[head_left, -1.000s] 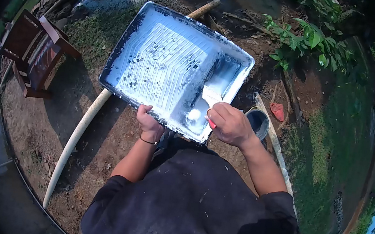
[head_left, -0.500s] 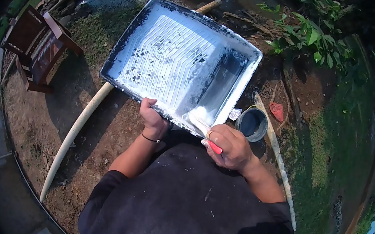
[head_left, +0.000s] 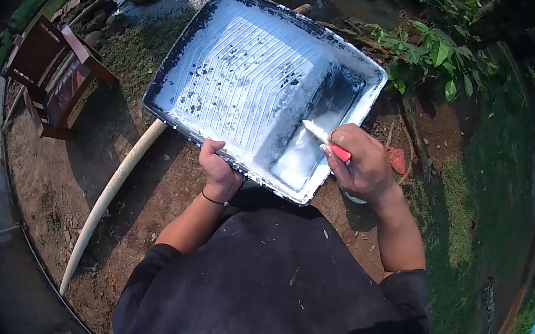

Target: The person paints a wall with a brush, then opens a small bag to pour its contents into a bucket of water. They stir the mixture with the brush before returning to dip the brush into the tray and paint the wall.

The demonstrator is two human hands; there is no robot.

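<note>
Paint tray (head_left: 253, 70), smeared white, is held tilted above bare ground: left hand (head_left: 218, 169) fingers clamp its near rim to steady it, while right hand (head_left: 362, 163) fingers grip a red-handled brush (head_left: 325, 137) reaching into its well.

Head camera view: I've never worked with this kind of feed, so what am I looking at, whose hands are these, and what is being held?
The single picture comes from a camera worn on a person's head, looking down over their dark shirt at their own two bare hands; the fisheye lens bends the edges. The left hand grips the near rim of a large rectangular ribbed paint tray coated in white paint. The right hand holds a small brush with a red handle and white-loaded bristles, its tip in the tray's deep end. Below is bare dirt with a long pale pipe, a brown wooden chair at left, and green leafy plants at upper right.
</note>
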